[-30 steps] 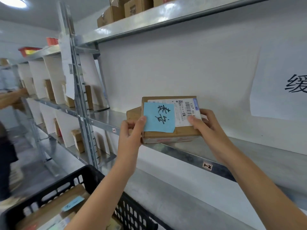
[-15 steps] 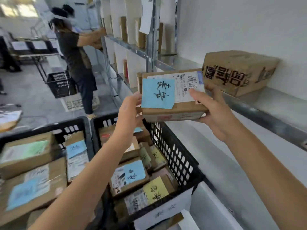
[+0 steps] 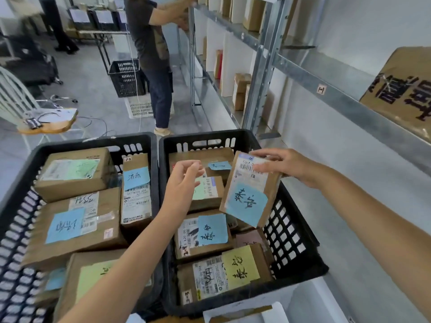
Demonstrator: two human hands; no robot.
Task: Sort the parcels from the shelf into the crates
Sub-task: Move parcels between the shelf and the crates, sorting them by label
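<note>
Load: small brown cardboard parcel with blue note (image 3: 249, 190), tilted over right black plastic crate (image 3: 300, 231), close to its right wall
Clearance: crate packed with parcels; grey metal shelf edge (image 3: 345, 99) above right
Right hand (image 3: 286, 166): pinches parcel's top end
Left hand (image 3: 184, 180): loosely curled, empty, beside parcel

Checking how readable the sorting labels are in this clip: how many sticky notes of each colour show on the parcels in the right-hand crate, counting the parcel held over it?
Blue notes: 3, one of them on the held parcel
Green note: 1, partly behind the left hand
Yellow note: 1
Total: 5
</note>
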